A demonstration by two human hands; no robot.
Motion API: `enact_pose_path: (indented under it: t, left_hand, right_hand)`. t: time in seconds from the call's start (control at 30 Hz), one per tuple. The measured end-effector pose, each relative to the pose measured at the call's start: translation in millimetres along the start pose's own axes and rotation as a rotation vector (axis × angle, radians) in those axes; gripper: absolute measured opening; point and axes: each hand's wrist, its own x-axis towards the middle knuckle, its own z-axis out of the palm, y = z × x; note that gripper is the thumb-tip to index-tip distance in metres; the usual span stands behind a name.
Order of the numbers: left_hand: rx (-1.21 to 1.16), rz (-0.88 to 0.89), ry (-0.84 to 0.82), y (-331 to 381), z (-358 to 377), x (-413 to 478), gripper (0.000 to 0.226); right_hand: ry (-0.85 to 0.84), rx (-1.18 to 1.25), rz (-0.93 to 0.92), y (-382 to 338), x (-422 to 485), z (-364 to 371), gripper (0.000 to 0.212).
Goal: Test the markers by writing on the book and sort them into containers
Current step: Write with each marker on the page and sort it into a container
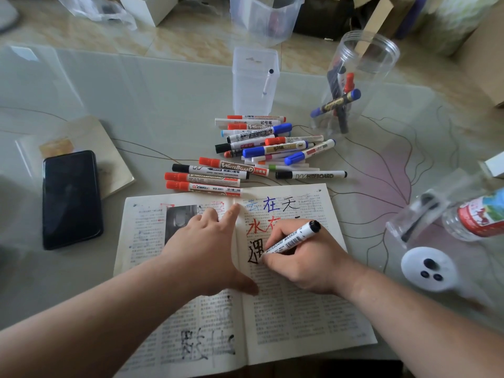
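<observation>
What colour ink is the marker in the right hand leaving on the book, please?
The whiteboard marker writes black; head view shows it best.

Reds, blues and blacks on a pale grey-green table [163, 105]
We see red, blue and black caps on white markers [275, 147], matching strokes on the cream book [300, 309], a black phone [71, 199] at left, brown-lined pink petals at right.

The book [300, 309] is laid nearest on the table [136, 105]. The marker pile [261, 148] is spread just behind it. A tub [255, 88] and, rightward, a jar [362, 64] are stood farther back. A phone [71, 199] is placed left.
</observation>
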Motion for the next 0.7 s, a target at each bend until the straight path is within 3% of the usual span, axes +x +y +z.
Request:
enact_pose_path:
  t: [0.23, 0.37, 0.5, 0.6, 0.7]
  left_hand:
    - [-0.04, 0.009, 0.006, 1.1, -4.7, -3.8, 0.146]
    - [-0.228, 0.135, 0.121, 8.1, -14.9, -9.4, 0.134]
    - [-0.549, 0.311, 0.237, 14.5, -22.1, -15.8, 0.116]
    - [-0.698, 0.371, 0.219, 15.3, -24.8, -17.6, 0.108]
    - [-0.717, 0.4, 0.187, 17.7, -25.9, -18.2, 0.102]
  right_hand:
    - [0.074, -0.125, 0.087, -10.0, 5.4, -27.6, 0.017]
    - [0.135, 0.13, -0.018, -23.0, 2.9, -44.4, 0.014]
    - [0.044, 0.438, -0.122, -38.2, -5.9, -47.8, 0.002]
    - [0.042, 0.645, -0.129, -41.4, -8.6, -46.3, 0.017]
    - [0.069, 0.666, -0.131, -45.3, -11.5, -45.2, 0.012]
